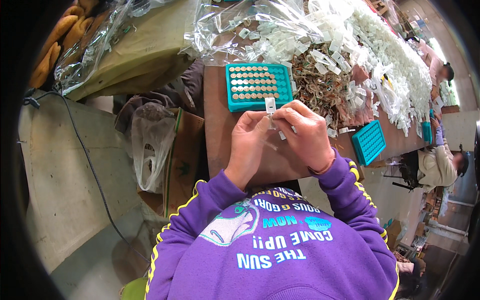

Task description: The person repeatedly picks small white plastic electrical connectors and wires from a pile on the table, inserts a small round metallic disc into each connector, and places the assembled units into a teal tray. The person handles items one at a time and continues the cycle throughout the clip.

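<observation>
Close in front of me, both hands meet just below the near edge of a teal tray (233, 103). A small white plastic piece with a dark slot (270, 104) sticks up from between my fingertips. My left hand (246, 145) pinches near its lower end with thumb and finger. My right hand (306, 131), also closed, pinches at the same spot from the other side. What lies between the fingertips is partly hidden, and a thin clear strip (270, 145) hangs below them. Rows of round, gold-coloured discs (252, 82) sit in the tray, with bare pockets along its right side.
Brown cord loops (322, 92) lie heaped right of the tray, with a large pile of white plastic pieces (387, 60) beyond. Another teal tray (369, 142) is at the table's right edge. A cardboard box (184, 165) stands left. Two people work at the far right.
</observation>
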`<state>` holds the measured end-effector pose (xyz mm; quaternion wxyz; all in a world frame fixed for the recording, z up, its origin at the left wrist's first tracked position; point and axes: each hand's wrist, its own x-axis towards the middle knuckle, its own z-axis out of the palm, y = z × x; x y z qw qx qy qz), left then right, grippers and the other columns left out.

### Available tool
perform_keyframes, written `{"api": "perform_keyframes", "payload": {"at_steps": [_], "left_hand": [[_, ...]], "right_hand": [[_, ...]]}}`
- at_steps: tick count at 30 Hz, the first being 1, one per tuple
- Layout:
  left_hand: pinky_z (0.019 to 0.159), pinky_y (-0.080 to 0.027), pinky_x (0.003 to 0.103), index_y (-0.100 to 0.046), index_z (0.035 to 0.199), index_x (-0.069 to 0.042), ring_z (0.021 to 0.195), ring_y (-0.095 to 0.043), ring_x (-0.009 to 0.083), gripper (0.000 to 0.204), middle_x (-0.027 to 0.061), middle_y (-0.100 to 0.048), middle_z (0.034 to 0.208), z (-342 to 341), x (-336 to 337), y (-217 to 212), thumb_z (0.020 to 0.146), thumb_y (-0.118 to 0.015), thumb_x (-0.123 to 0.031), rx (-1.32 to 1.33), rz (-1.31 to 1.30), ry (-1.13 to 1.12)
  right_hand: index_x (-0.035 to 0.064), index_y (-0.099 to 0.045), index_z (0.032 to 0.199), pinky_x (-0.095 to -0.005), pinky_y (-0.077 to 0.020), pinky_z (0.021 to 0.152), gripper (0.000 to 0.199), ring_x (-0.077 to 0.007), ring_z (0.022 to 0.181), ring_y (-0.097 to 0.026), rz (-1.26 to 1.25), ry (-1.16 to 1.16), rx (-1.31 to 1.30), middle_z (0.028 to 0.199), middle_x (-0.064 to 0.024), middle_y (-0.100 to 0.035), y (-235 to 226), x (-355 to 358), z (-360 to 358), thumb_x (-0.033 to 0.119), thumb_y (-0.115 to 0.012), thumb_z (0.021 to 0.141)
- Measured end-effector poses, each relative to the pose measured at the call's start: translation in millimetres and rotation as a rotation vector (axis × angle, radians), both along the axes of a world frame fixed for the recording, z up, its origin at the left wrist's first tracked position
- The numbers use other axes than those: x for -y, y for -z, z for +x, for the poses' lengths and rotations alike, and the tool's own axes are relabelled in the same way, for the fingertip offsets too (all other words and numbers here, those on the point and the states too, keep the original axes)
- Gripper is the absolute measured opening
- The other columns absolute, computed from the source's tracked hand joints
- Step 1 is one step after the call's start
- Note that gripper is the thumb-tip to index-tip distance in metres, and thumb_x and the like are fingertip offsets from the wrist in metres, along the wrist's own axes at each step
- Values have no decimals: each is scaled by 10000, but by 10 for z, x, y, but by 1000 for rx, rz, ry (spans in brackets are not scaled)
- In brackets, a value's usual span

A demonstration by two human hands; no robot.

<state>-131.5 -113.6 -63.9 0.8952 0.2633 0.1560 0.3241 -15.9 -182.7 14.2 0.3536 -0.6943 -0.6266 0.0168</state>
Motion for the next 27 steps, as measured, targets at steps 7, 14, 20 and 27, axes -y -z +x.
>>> {"api": "perform_keyframes", "payload": {"at_steps": [7,14,20,27], "left_hand": [[895,-517,333,-574,1076,-20,961,-630,140,180,65,-648,1033,-14,-4,-10,961,-605,-155,-14,20,28],[902,-514,336,-573,1084,-22,960,-631,143,194,64,-648,1033,-27,-11,-35,957,-613,-164,-23,32,40],[796,-538,288,-591,1030,-25,881,-647,138,168,75,-666,1006,-7,10,-44,951,-625,-170,-10,-55,5],[865,-518,317,-569,1058,-51,914,-637,142,163,72,-661,1000,-36,-10,-41,979,-577,-194,-18,-77,32]], "right_hand": [[63,-688,942,-309,-522,573,176,-217,650,-641,30,-36,-103,832,-78,-638,-94,68,25,-18,-670,787],[35,-703,923,-276,-523,589,178,-178,677,-656,24,22,-132,812,-83,-673,-72,-10,53,-30,-705,757],[66,-704,939,-330,-539,647,240,-252,741,-673,216,-81,121,833,-92,-684,78,30,12,-52,-652,736],[66,-660,1126,-345,-540,742,323,-273,833,-676,117,214,-76,915,-96,-708,130,-142,243,49,-691,805]]}}
